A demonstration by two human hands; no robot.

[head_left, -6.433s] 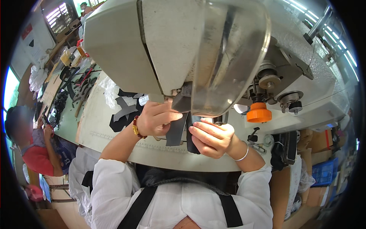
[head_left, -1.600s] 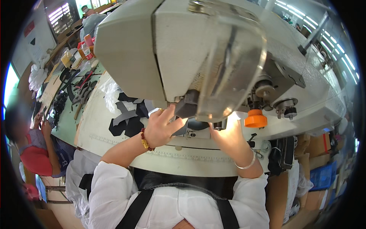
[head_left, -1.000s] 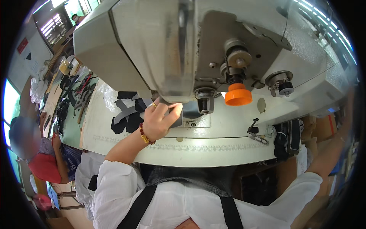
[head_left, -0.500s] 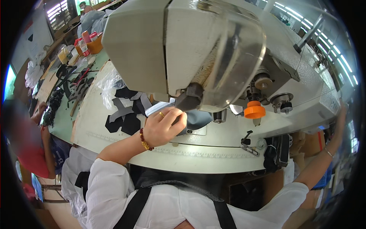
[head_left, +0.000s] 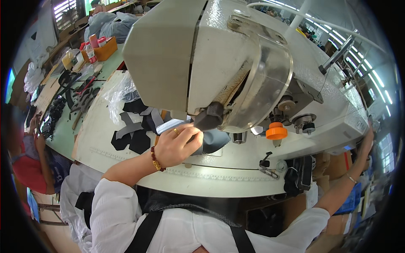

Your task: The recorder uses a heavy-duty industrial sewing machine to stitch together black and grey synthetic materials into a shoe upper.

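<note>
My left hand (head_left: pixel 179 145), with a ring and a beaded bracelet, is at the front of the large white sewing machine (head_left: pixel 164 63). Its fingers are curled together beside a dark grey part (head_left: pixel 209 117) under the machine head. Whatever the fingertips grip is hidden. Just right of the hand, a blue-grey piece of material (head_left: pixel 216 142) lies on the machine bed. My right arm stretches to the far right, where my right hand (head_left: pixel 368 134) touches the machine's end; its fingers are too small and blurred to make out. An orange knob (head_left: pixel 276 131) sits on the machine's front.
Black and grey cut pieces (head_left: pixel 130 133) and a clear plastic bag (head_left: pixel 120 97) lie left of my hand. A small black clamp-like tool (head_left: pixel 265 160) rests near the table's front edge. At the left, a co-worker (head_left: pixel 29 164) sits by a green table (head_left: pixel 82 116) strewn with dark strips.
The whole view has shifted slightly, showing more of the machine's top. My left hand stays by the dark grey part, and my right hand stays at the machine's end.
</note>
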